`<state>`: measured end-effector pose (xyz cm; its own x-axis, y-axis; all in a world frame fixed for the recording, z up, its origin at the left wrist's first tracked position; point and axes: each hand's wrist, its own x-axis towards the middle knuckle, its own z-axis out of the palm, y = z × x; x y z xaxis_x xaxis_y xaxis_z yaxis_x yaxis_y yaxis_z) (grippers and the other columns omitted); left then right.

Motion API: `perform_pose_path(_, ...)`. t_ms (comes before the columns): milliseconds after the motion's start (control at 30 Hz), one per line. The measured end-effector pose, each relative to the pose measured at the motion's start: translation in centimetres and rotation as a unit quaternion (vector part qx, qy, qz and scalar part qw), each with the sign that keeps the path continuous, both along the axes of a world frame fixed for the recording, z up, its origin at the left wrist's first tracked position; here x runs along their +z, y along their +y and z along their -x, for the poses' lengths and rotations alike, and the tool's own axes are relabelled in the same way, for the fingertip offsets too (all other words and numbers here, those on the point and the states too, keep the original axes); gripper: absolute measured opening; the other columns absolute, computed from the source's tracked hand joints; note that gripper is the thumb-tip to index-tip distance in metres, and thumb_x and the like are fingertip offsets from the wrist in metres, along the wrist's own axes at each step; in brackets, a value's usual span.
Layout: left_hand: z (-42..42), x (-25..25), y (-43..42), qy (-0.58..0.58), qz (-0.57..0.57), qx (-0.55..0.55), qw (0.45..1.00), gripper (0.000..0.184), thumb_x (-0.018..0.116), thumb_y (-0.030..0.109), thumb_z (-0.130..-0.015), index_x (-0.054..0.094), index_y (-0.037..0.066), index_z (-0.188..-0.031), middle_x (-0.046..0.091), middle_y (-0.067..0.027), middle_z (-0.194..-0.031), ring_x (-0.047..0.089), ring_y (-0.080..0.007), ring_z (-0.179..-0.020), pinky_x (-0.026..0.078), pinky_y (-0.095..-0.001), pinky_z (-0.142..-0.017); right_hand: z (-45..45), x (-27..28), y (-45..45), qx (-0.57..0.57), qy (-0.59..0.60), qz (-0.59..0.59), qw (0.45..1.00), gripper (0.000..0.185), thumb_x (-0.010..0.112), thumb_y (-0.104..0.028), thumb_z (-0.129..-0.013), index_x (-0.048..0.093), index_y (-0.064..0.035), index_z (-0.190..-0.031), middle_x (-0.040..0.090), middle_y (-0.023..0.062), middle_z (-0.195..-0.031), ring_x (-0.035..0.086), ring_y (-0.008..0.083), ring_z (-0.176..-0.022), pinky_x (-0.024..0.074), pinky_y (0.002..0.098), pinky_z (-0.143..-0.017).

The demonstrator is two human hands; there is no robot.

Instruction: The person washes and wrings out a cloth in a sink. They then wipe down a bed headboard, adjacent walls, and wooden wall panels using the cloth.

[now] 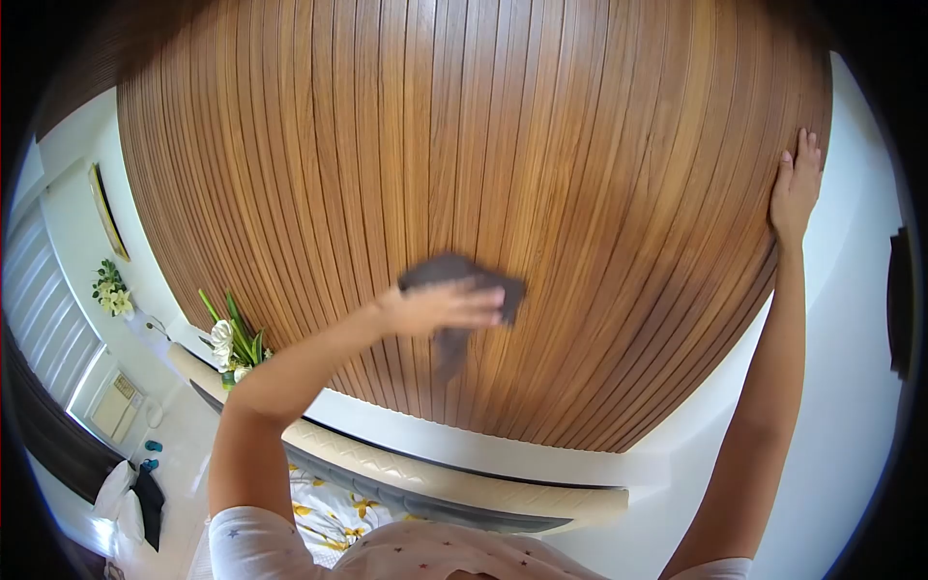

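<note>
A dark grey cloth (437, 268) lies against the wood-slat wall panel (464, 145), under my left hand (449, 306). That hand is blurred by motion, its fingers stretched across the cloth and pressing it to the slats. One corner of the cloth hangs below the palm. Far to the right, my right hand (797, 188) rests flat on the panel's right edge, fingers pointing up, with nothing in it.
Below the panel runs a padded cream headboard (454, 471), with yellow-flowered bedding (333, 512) in front of it. White flowers (222, 343) with green leaves stand near my left forearm. A framed picture (108, 213) hangs at left, and a dark object (899, 304) is on the right wall.
</note>
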<state>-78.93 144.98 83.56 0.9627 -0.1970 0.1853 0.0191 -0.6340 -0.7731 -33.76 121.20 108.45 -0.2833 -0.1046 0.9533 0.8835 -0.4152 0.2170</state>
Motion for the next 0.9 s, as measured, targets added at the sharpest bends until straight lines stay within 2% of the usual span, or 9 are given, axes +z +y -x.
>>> perform_pose_path(67,0.2,-2.2,0.4,0.074,0.008,-0.026,0.997,0.090,0.055,-0.001,-0.070,0.018,0.030,-0.146,0.009,0.0039,-0.154,0.025,-0.0314,-0.137,0.048,-0.0363,-0.098,1.0,-0.4,0.1,-0.075,0.059,-0.016,0.995,0.049,0.035,-0.033,-0.097,0.039,-0.0072,-0.138,0.032,0.0150,-0.146,0.026,0.0312,-0.136,0.0148,0.0481,-0.111)
perform_pose_path(133,0.5,-0.4,0.3,0.184,0.222,0.006,0.958,0.089,0.052,-0.002,-0.072,0.016,0.028,-0.147,0.007,0.0022,-0.154,0.022,-0.0305,-0.138,0.046,-0.0347,-0.100,2.5,-0.3,0.6,-0.087,0.089,-0.045,0.991,0.049,0.041,-0.034,-0.094,0.040,-0.0105,-0.138,0.029,0.0155,-0.147,0.025,0.0308,-0.136,0.0128,0.0510,-0.110)
perform_pose_path(267,-0.8,10.0,0.5,0.060,0.086,-0.080,0.991,0.090,0.060,0.004,-0.068,0.020,0.024,-0.146,0.008,-0.0063,-0.154,0.013,-0.0350,-0.139,0.044,-0.0359,-0.103,10.3,-0.6,3.0,-0.053,0.060,-0.039,0.996,0.048,0.045,-0.030,-0.092,0.042,-0.0094,-0.135,0.026,0.0184,-0.147,0.025,0.0335,-0.135,0.0137,0.0505,-0.109)
perform_pose_path(367,-0.5,21.4,-1.8,-0.044,0.011,0.005,0.999,0.088,0.070,0.013,-0.069,0.027,0.030,-0.143,0.011,-0.0040,-0.154,0.013,-0.0377,-0.139,0.052,-0.0412,-0.093,15.2,-0.2,5.4,-0.025,0.042,0.001,0.999,0.047,0.045,-0.029,-0.092,0.043,-0.0084,-0.134,0.026,0.0180,-0.147,0.024,0.0333,-0.136,0.0131,0.0499,-0.111)
perform_pose_path(433,-1.4,27.2,0.5,-0.199,-0.057,-0.102,0.973,0.075,0.067,0.029,-0.075,0.033,0.029,-0.142,0.025,-0.0063,-0.150,0.024,-0.0354,-0.136,0.039,-0.0540,-0.101,17.3,0.3,7.2,0.020,0.041,0.050,0.998,0.047,0.044,-0.030,-0.092,0.044,-0.0086,-0.133,0.028,0.0167,-0.147,0.024,0.0320,-0.137,0.0130,0.0488,-0.111)
perform_pose_path(600,2.9,39.3,5.1,-0.530,-0.089,-0.048,0.842,0.068,0.063,0.032,-0.077,0.038,0.022,-0.139,0.033,-0.0087,-0.147,0.028,-0.0290,-0.136,0.022,-0.0467,-0.110,19.0,0.0,9.7,0.045,0.024,0.079,0.996,0.047,0.043,-0.031,-0.092,0.044,-0.0089,-0.134,0.033,0.0142,-0.145,0.026,0.0289,-0.137,0.0156,0.0460,-0.113)
perform_pose_path(667,6.8,39.9,8.3,-0.582,-0.076,-0.009,0.810,0.067,0.054,0.049,-0.084,0.033,0.023,-0.142,0.027,-0.0086,-0.149,0.024,-0.0273,-0.138,0.020,-0.0478,-0.110,18.7,-0.6,9.7,0.029,0.023,0.066,0.997,0.048,0.042,-0.031,-0.093,0.044,-0.0090,-0.134,0.033,0.0136,-0.145,0.026,0.0283,-0.137,0.0168,0.0451,-0.113)
perform_pose_path(767,13.9,37.4,13.4,-0.656,-0.003,-0.020,0.755,0.063,0.057,0.042,-0.083,0.037,0.020,-0.140,0.033,-0.0099,-0.146,0.031,-0.0287,-0.134,0.027,-0.0419,-0.108,18.7,-0.6,9.5,0.020,0.028,0.069,0.997,0.048,0.043,-0.032,-0.093,0.043,-0.0094,-0.135,0.033,0.0128,-0.146,0.026,0.0279,-0.137,0.0175,0.0445,-0.113)
perform_pose_path(900,20.2,33.0,16.3,-0.760,0.220,0.218,0.571,0.064,0.045,0.033,-0.085,0.025,0.019,-0.144,0.019,-0.0136,-0.151,0.020,-0.0383,-0.137,0.020,-0.0593,-0.106,19.2,-0.5,9.7,0.003,0.036,0.051,0.998,0.049,0.043,-0.032,-0.093,0.042,-0.0100,-0.136,0.032,0.0121,-0.146,0.026,0.0274,-0.137,0.0176,0.0440,-0.113)
